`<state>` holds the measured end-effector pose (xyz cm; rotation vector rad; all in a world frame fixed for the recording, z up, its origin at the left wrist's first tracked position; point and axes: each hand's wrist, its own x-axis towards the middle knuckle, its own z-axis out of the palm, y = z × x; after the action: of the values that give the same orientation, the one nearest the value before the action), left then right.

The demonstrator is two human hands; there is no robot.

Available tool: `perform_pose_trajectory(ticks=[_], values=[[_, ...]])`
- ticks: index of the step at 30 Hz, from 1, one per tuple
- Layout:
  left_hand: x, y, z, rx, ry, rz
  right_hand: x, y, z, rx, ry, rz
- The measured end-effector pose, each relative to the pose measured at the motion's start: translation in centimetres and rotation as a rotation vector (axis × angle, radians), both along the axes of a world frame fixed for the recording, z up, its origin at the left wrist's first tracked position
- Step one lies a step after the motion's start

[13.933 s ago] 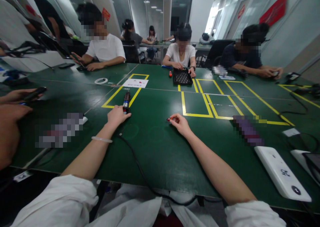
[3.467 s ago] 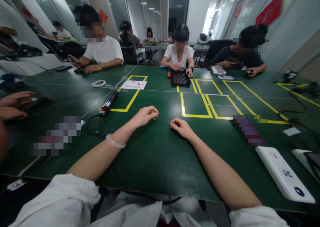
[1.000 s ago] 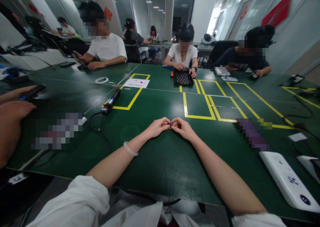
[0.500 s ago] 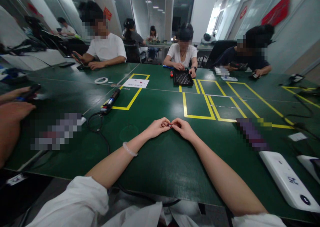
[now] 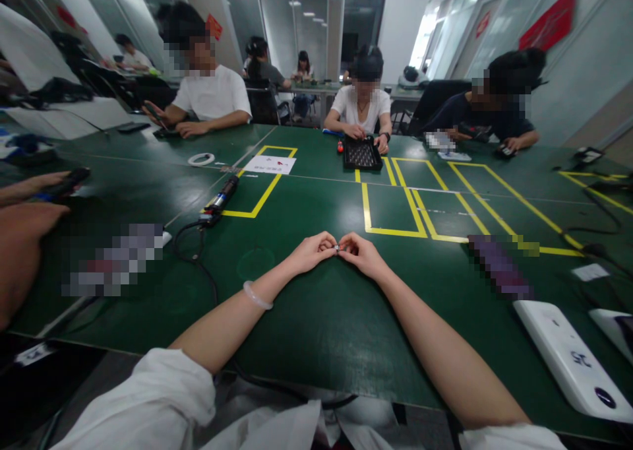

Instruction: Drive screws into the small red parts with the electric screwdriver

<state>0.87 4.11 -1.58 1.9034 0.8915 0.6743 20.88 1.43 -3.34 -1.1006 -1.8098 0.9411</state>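
Observation:
My left hand [image 5: 315,252] and my right hand [image 5: 364,255] meet over the middle of the green table [image 5: 316,324], fingertips closed in a pinch. Between them is a tiny silvery part with a bit of red [image 5: 337,248], which both hands grip. It is too small and too covered by fingers to name. A pale bracelet [image 5: 257,296] circles my left wrist.
Left of my hands lie a screwdriver-like black tool [image 5: 221,196] with a cable and a paper sheet [image 5: 271,165]. A white device [image 5: 568,361] lies at the right. Across the table a person works over a black tray [image 5: 362,153]; others sit around.
My fingers have shifted slightly around the small part, and its silvery side shows more plainly. Both arms stay in nearly the same place.

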Motion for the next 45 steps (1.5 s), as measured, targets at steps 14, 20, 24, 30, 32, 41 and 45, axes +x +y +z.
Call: perform_pose_trajectory(ticks=[14,20,24,30,32,41,45], values=[[-0.1,0.2,0.0,-0.052,-0.018,-0.031,-0.1,-0.3,0.2,0.121,-0.149,-0.014],[-0.1,0.3,0.0,-0.049,-0.004,-0.031,-0.1,-0.4,0.2,0.158,-0.209,-0.027],[-0.1,0.3,0.0,-0.054,-0.008,-0.035,-0.1,-0.4,0.3,0.159,-0.233,-0.033],[-0.1,0.3,0.0,-0.064,-0.004,-0.039,-0.2,-0.4,0.2,0.156,-0.241,-0.037],[-0.1,0.3,-0.1,-0.052,0.003,-0.040,-0.2,-0.4,0.1,0.151,-0.235,-0.041],[-2.4,1.8,1.9,0.055,0.155,-0.040,0.0,-0.2,0.1,0.072,-0.091,-0.043],[-7.9,5.4,3.4,0.198,0.386,0.180,-0.1,-0.2,0.0,0.035,-0.078,-0.042]])
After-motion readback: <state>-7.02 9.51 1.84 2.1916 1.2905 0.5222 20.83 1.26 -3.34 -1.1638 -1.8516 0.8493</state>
